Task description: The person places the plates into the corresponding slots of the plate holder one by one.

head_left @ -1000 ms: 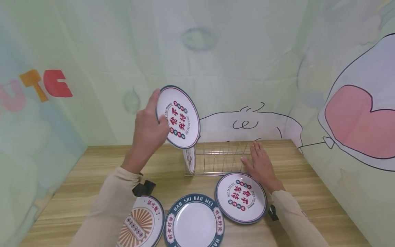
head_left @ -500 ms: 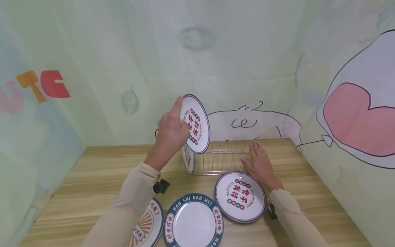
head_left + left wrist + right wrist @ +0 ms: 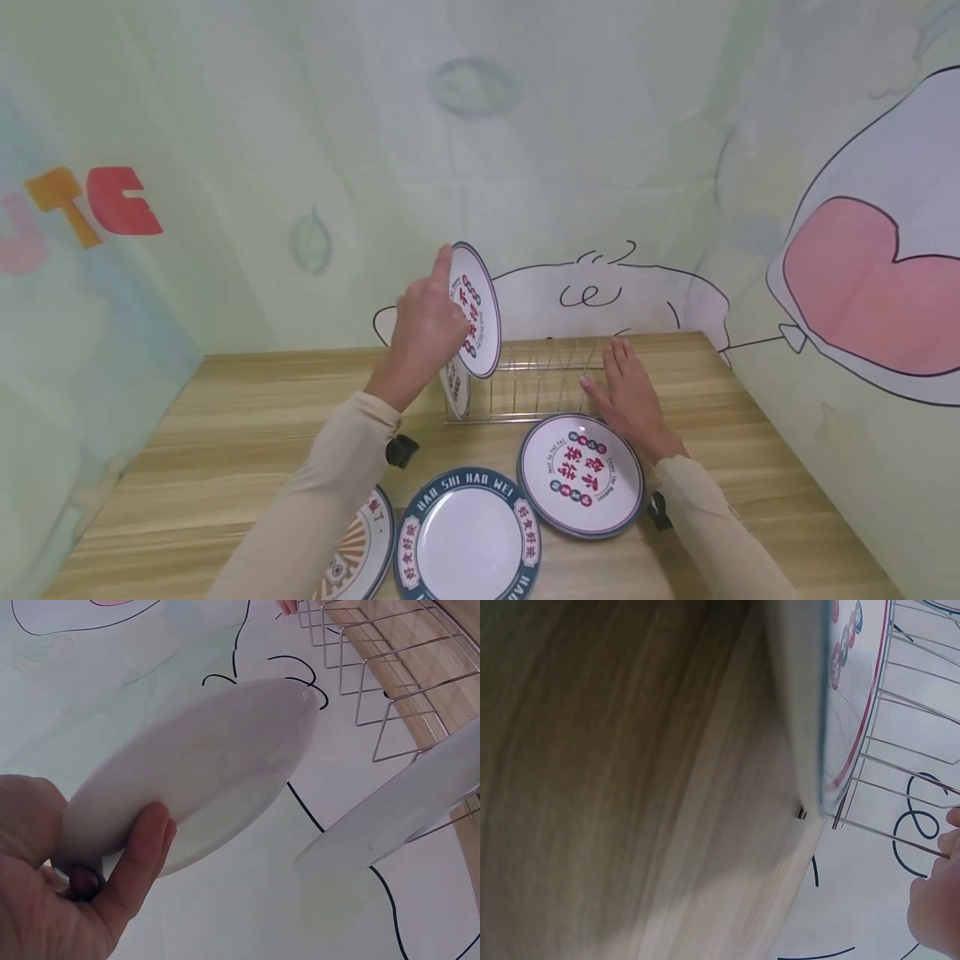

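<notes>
Left hand (image 3: 427, 325): grasping. It pinches a plate (image 3: 480, 312) by the left edge, and from the left wrist view I see a finger lying along the white underside. The plate hangs in the air above the left end of the wire rack (image 3: 504, 417), tilted near upright, printed face toward the right and partly toward the head camera.

Key relation: the rack's long axis runs left to right, while its dividing wires run front to back. A second plate (image 3: 456, 387) stands at the rack's left end, shown more edge-on than the held one, so I judge the two are not yet parallel. The left wrist view shows a gap between them. The left hand is nearer that end.

Right hand (image 3: 628, 404): not clenched, fingers extended at the rack's right end. I read it as resting on the wires (contact pressure I cannot tell from here).

Nearest to the right forearm, just in front of the rack, a red-lettered plate (image 3: 581, 475) lies flat on the table (image 3: 262, 433). Left of it lie a dark-rimmed plate (image 3: 468, 546) and a striped plate (image 3: 352, 554), the latter partly behind the left sleeve (image 3: 307, 492).
</notes>
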Demonstrator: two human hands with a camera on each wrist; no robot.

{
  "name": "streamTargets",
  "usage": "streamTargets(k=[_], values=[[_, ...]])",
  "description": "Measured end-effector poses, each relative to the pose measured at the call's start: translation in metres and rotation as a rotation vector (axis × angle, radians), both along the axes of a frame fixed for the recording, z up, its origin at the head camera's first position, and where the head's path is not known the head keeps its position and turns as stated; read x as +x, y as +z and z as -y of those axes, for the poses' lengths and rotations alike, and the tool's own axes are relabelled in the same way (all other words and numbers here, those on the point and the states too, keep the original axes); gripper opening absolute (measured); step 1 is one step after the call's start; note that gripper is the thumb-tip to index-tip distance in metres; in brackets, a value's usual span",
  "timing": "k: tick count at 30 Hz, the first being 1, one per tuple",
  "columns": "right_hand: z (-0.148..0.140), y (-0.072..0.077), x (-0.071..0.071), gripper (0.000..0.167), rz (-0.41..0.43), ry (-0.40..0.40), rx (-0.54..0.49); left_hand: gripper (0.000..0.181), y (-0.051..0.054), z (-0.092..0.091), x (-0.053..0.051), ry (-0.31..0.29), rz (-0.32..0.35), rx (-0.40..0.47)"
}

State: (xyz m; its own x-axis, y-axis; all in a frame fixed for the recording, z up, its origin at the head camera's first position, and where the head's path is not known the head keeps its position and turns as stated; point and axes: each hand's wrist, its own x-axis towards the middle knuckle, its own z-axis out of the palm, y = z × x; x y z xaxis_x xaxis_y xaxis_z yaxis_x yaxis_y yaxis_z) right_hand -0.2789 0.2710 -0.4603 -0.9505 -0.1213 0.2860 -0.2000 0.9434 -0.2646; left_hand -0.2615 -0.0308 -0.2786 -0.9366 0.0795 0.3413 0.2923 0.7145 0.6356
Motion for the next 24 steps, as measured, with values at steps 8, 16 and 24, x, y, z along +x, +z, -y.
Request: streamTargets(k=[8,16,24], values=[[0.000,0.000,0.001,0.078,0.001,-0.007,-0.008,0.085,-0.010,-0.003,-0.005,-0.013,-0.003,-0.042],[-0.001,0.000,0.004,0.078,0.000,-0.010,-0.002,0.079,-0.022,-0.007,-0.009,-0.023,-0.099,-0.093],[-0.001,0.003,0.006,0.078,0.010,-0.006,-0.019,0.080,-0.032,-0.010,-0.012,-0.044,-0.122,-0.136]])
